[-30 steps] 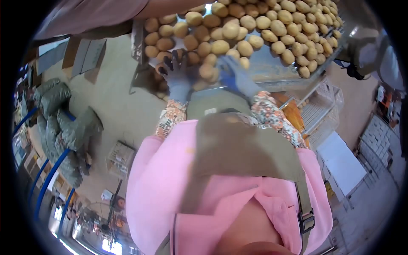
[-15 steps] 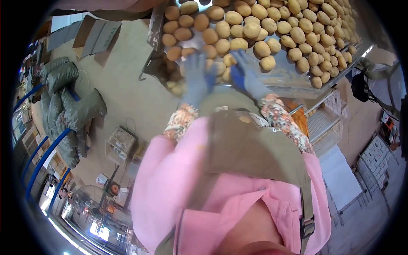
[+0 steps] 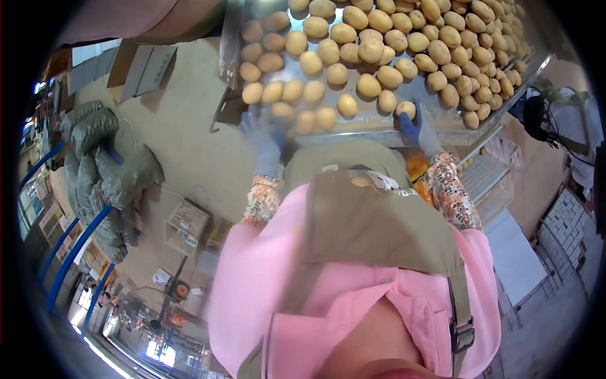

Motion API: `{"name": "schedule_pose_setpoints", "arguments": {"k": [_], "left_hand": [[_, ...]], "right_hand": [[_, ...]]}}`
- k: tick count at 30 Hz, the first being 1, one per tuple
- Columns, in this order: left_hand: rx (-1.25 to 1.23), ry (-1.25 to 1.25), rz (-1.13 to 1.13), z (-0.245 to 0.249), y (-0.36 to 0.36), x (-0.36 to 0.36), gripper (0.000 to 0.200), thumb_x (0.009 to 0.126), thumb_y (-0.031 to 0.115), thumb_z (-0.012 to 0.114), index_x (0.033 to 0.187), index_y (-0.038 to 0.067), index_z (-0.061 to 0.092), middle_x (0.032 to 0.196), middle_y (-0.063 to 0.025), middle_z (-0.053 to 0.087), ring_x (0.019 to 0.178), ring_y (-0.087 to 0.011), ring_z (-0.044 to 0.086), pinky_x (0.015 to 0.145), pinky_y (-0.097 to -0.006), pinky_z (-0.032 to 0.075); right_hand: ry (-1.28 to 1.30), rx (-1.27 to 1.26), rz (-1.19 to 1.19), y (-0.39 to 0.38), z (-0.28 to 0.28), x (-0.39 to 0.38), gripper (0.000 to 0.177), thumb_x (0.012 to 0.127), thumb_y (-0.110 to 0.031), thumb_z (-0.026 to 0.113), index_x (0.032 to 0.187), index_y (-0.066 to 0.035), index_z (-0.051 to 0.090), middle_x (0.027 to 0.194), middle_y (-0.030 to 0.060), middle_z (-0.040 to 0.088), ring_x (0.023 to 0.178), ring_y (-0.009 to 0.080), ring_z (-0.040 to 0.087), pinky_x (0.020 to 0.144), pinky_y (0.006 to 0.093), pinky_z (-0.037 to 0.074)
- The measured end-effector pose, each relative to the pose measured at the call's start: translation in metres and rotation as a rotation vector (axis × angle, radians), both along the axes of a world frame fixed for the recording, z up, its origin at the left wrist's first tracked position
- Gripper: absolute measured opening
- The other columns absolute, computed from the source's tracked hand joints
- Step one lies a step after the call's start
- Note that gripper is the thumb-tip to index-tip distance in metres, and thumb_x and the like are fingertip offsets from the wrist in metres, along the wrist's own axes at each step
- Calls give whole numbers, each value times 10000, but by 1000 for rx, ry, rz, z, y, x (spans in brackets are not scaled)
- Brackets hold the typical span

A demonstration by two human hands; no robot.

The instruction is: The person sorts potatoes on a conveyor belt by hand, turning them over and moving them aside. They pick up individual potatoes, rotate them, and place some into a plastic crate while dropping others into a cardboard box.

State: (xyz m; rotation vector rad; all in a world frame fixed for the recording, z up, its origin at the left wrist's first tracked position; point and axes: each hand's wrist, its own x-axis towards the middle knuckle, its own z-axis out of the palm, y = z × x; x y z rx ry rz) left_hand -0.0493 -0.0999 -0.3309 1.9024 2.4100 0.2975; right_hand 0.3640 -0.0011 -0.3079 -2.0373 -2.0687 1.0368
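Many yellow-brown potatoes (image 3: 442, 52) lie on a metal sorting table (image 3: 360, 124). At its near left corner is my left hand (image 3: 262, 134), in a grey-blue glove and slightly blurred, with fingers apart beside several blurred potatoes (image 3: 305, 122). My right hand (image 3: 421, 131), gloved the same way, is at the near edge further right. Its fingers are spread, and the fingertips touch a single potato (image 3: 406, 110). Loosely spaced potatoes lie between the two hands.
Filled green sacks (image 3: 107, 170) and blue rails (image 3: 79, 246) are at the left, with an open cardboard box (image 3: 142, 69) behind. White plastic crates (image 3: 492, 167) stand below the table at the right. Part of another person (image 3: 139, 19) shows at the top left.
My hands have moved apart, the left one leftward and the right one rightward. Potatoes near the front left have shifted, and the dark gap at that corner is no longer filled with potatoes.
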Motion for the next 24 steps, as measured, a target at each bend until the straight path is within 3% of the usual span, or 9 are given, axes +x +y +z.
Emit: {"name": "schedule_pose_setpoints", "arguments": {"k": [4,9,11,14,16,17,18,22,24], "left_hand": [[239,-57,1,33,56,-14,579,877,335,623,1374,88,457,1390,-246,412,1269,-446,382,1057,-561,288],[27,-271,168,9,181,-7,741,874,586,506,1450,145,354,1468,-246,316,1344,-453,303,1071,-611,218],[-463,-12,214,29,202,31,809,865,702,411,1503,237,235,1558,-234,94,1377,-570,78,1040,-725,116],[-19,42,-56,31,161,69,653,900,563,472,1467,268,335,1512,-239,239,1344,-568,204,1001,-723,239],[-74,40,-206,45,131,73,678,888,514,528,1474,235,331,1504,-198,283,1359,-558,180,1014,-714,233],[-114,43,-248,46,114,72,705,874,447,576,1478,185,323,1495,-190,298,1354,-557,190,1037,-699,211],[-128,-80,-223,55,100,73,713,868,429,586,1476,164,322,1489,-184,307,1357,-550,189,1046,-692,203],[-212,-255,-257,42,36,63,805,854,523,560,1494,132,269,1525,-161,271,1403,-481,126,1115,-612,98],[-296,-212,-194,53,19,64,775,860,499,564,1482,122,296,1523,-161,276,1409,-462,134,1115,-603,110]], "right_hand": [[-256,-166,148,1,39,-80,728,831,-336,657,1412,-23,349,1337,236,487,1200,397,497,1030,435,384],[334,-365,180,10,49,-155,429,928,-191,537,1314,-11,486,1340,203,501,1155,268,560,962,355,445],[440,-352,170,40,55,-144,400,929,-166,539,1298,-16,506,1288,181,540,1111,235,577,949,347,453],[838,-130,-155,78,42,-117,334,969,-116,459,1291,-78,541,1087,81,619,919,156,590,799,266,496],[381,41,-210,110,68,-86,376,938,-174,530,1301,-77,524,1177,137,597,1018,226,599,888,332,484],[495,337,-228,113,21,-61,461,909,-290,554,1322,-89,506,1221,176,581,1117,286,567,978,371,432],[507,328,-229,109,21,-54,461,909,-290,554,1322,-89,506,1221,176,581,1117,286,567,978,371,432],[-464,426,518,63,41,-32,647,893,-351,543,1458,-119,331,1480,218,323,1331,412,351,1095,423,307],[-366,262,370,33,44,-46,680,890,-326,561,1478,-126,285,1507,235,244,1345,430,317,1099,440,299]]}}
